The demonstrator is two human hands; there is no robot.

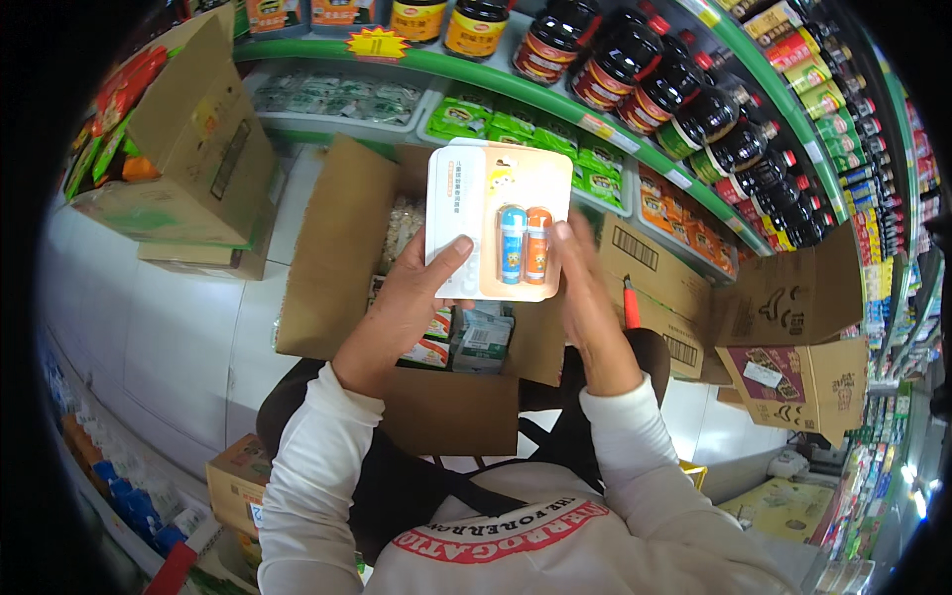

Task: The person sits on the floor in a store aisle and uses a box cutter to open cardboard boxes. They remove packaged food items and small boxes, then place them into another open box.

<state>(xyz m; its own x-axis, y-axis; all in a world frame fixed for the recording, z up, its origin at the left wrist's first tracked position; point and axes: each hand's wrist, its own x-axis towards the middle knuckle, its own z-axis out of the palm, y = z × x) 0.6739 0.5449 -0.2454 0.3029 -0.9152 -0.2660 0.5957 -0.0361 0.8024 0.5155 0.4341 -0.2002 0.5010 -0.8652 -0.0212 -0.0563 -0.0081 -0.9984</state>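
My left hand (416,297) grips a small stack of blister packs (465,178) by its lower left edge, with the thumb on the front. The top pack has a white and peach card and a clear blister with two small capped sticks, one blue (512,245) and one orange (538,245). At the stack's right edge is my right hand (591,297), its fingers blurred; whether it grips the cards cannot be told. Below the packs stands an opened cardboard box (335,245) holding small cartons (428,353) and grey-green packets (482,338).
Shelves with large dark sauce bottles (617,63) and trays of green packets (513,123) rise ahead. A red-handled tool (631,301) rests by closed cartons (662,327) at right. Open cartons stand at far left (193,149) and far right (799,372), on tiled floor (178,320).
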